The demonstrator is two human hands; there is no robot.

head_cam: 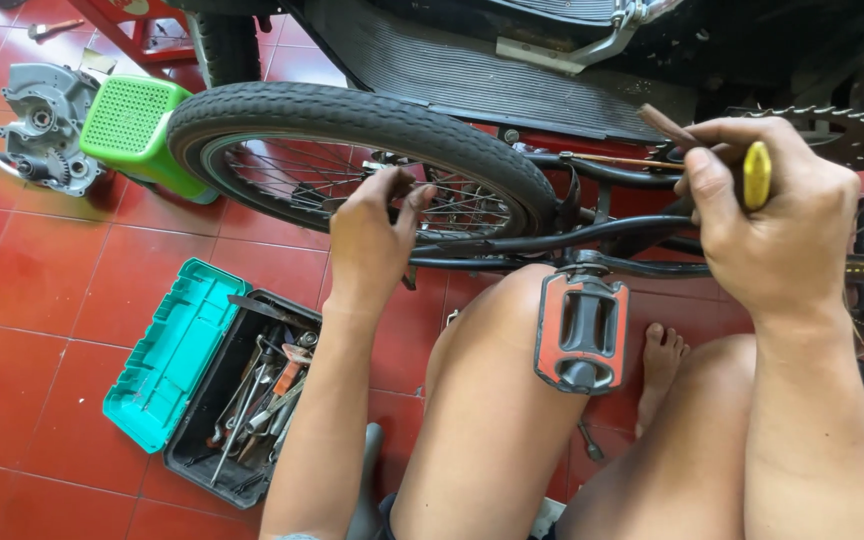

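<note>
1. Red glazed floor tiles [42, 290] spread under everything; a black ribbed rubber mat [472, 75] lies at the far side.
2. A small bicycle wheel with a black rubber tyre and thin steel spokes [352, 115] stands on edge across the middle, its plane running left to right, mounted in a black tubular steel frame [552, 240].
3. The left hand [367, 245] reaches into the spokes near the hub, fingers curled narrow around a small part I cannot make out.
4. The right hand [782, 215] sits at the right, fist closed on a yellow-handled tool [756, 175]; its thin brown shaft [612, 160] lies nearly level, long axis pointing left toward the wheel.
5. A black pedal with red side plates [582, 330] hangs near, just above the person's bare knees.
6. At the near left an open toolbox with a teal plastic lid [177, 355] holds mixed metal tools.
7. At the far left stand a green plastic stool [137, 125] and a grey metal engine casing [42, 125].
</note>
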